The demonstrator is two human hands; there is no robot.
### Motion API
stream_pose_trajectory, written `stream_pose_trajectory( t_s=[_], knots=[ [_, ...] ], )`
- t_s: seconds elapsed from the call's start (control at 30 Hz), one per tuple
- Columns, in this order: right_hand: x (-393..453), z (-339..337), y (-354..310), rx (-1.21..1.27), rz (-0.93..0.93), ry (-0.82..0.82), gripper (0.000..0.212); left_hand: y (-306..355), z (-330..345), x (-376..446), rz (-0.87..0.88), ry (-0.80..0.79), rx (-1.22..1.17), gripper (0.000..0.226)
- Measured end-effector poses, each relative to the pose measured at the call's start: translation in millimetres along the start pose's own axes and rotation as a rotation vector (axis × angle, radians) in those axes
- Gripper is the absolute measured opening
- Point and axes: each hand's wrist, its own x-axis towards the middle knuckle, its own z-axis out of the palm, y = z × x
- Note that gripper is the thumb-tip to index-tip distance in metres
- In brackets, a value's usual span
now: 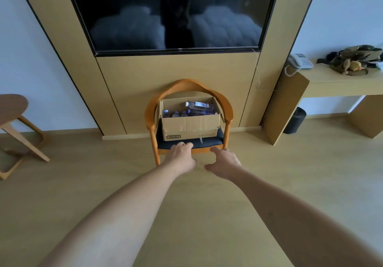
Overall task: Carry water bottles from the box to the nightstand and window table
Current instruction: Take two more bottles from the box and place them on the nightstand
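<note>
Reaching forward side by side, the left hand [182,155] and right hand [224,163] hold nothing, their grip loose, fingers relaxed and slightly bent, near the front edge of the orange wooden armchair with a dark seat [209,144]. On that seat, just beyond the fingers, sits the open brown cardboard box [190,126]. Clear plastic water bottles [199,106] lie and stand inside it. A dark wall television [172,11] hangs above; a light wooden bench [335,84] stands far right.
</note>
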Motion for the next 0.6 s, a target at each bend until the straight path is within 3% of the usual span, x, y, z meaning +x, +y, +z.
stream_pose_trajectory(
  t_s=[0.6],
  knots=[
    [351.5,-30.5,-10.6,0.02,0.002,-0.202,0.081,-45.4,-20.1,310.0,-0.096,-0.041,-0.009,0.042]
  ],
)
